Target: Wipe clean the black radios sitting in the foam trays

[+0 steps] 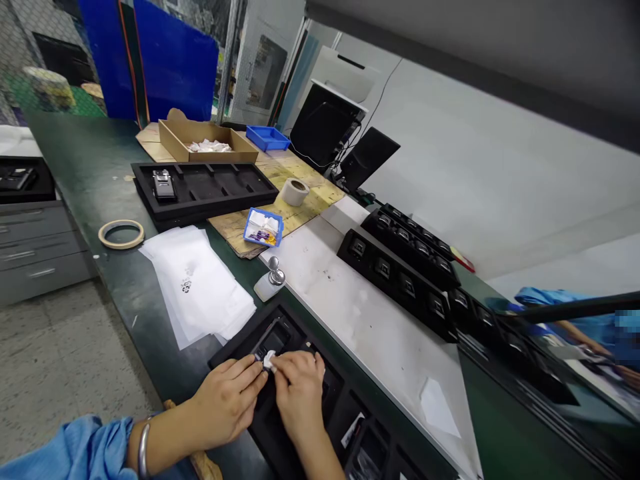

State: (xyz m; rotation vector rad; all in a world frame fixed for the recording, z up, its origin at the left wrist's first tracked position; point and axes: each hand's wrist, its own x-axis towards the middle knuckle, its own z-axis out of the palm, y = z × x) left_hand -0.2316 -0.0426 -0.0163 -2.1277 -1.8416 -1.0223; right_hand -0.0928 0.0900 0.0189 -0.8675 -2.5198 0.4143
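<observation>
Taking the hands as the middle of the dial, with twelve at the top of the view, the step in hand looks like wiping or dabbing the near end of one dark rectangular device with a screen-like face (279, 333), which lies in a black foam tray with cut-out compartments (274, 437). The right hand (300, 393) is nearly closed, thumb and fingertips pinching one small crumpled white wad (269, 361) against the device. The left hand (227, 400) has its fingers together and gently bent, the tips at the device's near edge beside the wad; I cannot tell whether they grip anything. The next move seems to call for light fingertip pressure while the device stays steady.

Counts: one white bottle with a metal pump top (269, 285) stands at twelve, and beyond it one small blue plastic box (281, 229) and one thick white roll (295, 193). Towards ten are one beige tape ring (117, 246) and overlapping white sheets (215, 297), too layered to count. At eleven, one long black tray (200, 190) carries one silver-and-black device (163, 185), with one open cardboard box (170, 140) behind. At two, the nearest black rack (397, 285) shows four units.
</observation>
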